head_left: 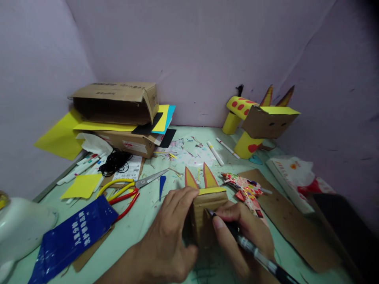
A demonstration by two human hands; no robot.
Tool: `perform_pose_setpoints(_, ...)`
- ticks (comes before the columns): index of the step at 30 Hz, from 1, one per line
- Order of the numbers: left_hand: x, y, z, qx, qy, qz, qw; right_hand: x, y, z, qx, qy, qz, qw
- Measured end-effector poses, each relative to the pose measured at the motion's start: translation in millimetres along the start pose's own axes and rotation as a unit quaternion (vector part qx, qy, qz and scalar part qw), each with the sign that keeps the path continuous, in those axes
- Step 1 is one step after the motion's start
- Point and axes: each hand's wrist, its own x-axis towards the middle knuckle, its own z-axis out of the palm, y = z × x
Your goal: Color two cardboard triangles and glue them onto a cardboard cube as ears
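A small cardboard box head (203,223) with a yellow paper top and two pointed yellow-and-orange ears (211,176) stands upright at the near middle of the table. My left hand (168,232) grips its left side, fingertips at the top edge. In my right hand (245,232) is a black pen (251,246), pinched between thumb and fingers. The pen's tip is at the front face of the box, and I cannot tell whether it touches. Part of the box's right side is hidden behind my right fingers.
A similar cardboard-and-yellow-paper giraffe (257,120) stands at the back right. Stacked boxes (115,104) with coloured paper lie back left. Yellow-handled scissors (139,183), red-handled pliers (127,203) and a blue packet (78,232) are left. Cardboard strips (293,225) and tissues (296,177) lie right.
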Motion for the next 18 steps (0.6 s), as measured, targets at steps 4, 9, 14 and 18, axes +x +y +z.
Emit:
perform_pose_setpoints(4,-1.7,-0.2,-0.6,-0.002,0.001,0.002,1.000,0.8,-1.8,-0.1,-0.001,-0.006,-0.002,1.000)
perform_pose_setpoints(9,-2.6,-1.6,-0.2,-0.003,0.005,0.004,1.000,1.7,-1.8,-0.6,-0.020,0.001,-0.008,1.000)
perform_pose_setpoints(14,-0.8,-2.5,0.7,-0.005,0.010,0.012,1.000,4.4,0.1,-2.3,-0.025,-0.016,-0.051,0.998)
perform_pose_setpoints(18,0.1,-2.2,0.6,-0.005,0.016,0.021,1.000,5.1,-2.1,-0.7,-0.020,0.007,-0.028,0.999)
